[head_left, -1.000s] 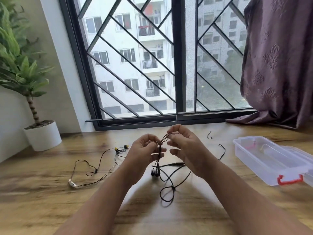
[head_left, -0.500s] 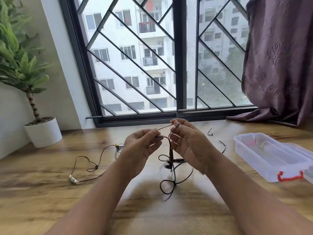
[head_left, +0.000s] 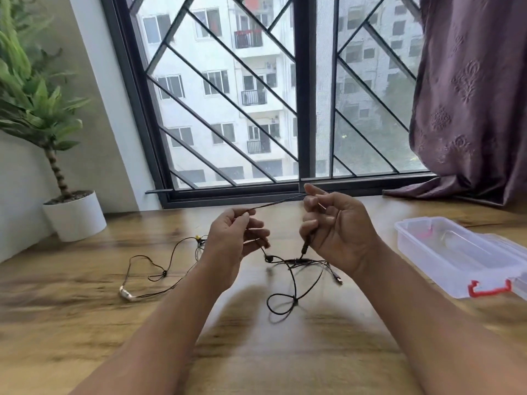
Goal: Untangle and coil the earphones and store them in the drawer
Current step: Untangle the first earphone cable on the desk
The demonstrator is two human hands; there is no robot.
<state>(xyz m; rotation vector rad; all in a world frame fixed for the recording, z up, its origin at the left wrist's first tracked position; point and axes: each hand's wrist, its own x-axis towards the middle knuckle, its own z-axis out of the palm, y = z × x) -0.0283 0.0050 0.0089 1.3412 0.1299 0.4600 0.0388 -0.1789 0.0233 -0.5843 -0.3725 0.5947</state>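
Head view:

- The left hand (head_left: 233, 246) is raised above the wooden table (head_left: 85, 323). Its thumb and forefinger pinch the cable of the black earphones (head_left: 295, 262); the other fingers are loosely curled.
- The right hand (head_left: 339, 232) is held level with the left, palm towards the person. Its fingers are curled, and the upper fingertips pinch the same cable.
- A short run of cable is stretched taut between the two hands. A second strand hangs from the lower edge of the right hand.
- The rest of the black earphones lies tangled on the table under the hands, with one loop nearest the person.
- A second pair of earphones (head_left: 164, 273) lies on the table to the left.
- A clear plastic box (head_left: 456, 252) with a red latch stands to the right.
- A potted plant (head_left: 74, 215) stands at far left.
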